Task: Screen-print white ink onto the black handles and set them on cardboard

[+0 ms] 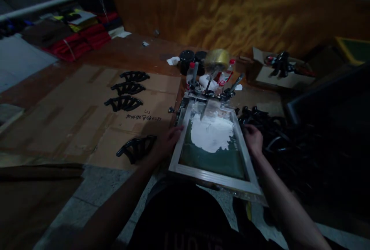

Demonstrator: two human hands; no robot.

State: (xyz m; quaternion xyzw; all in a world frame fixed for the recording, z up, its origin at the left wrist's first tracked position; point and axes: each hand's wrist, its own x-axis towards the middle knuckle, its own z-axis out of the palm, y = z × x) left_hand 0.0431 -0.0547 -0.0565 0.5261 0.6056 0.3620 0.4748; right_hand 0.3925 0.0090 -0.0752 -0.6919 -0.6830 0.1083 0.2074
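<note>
A metal-framed screen [215,178] lies in front of me, tilted slightly, with white paste [212,132] spread over the upper part of its green mesh. A flat pale squeegee-like blade [211,110] rests at the paste's far end. At the frame's left edge is my left hand [173,136], dim, its fingertips by the rim; its grip is unclear. My right hand [253,138] is beside the right edge with its fingers bent together; what they hold, if anything, is hidden. A black curved slatted part [136,149] lies on cardboard left of my left hand.
Three more black parts lie farther back on the cardboard [72,107]. Bottles [227,73], black jars [187,61] and a tape roll [217,58] stand behind the screen. Many black parts [277,138] are piled right; an open box [283,76] is behind them. Red cloth [71,46] lies far left.
</note>
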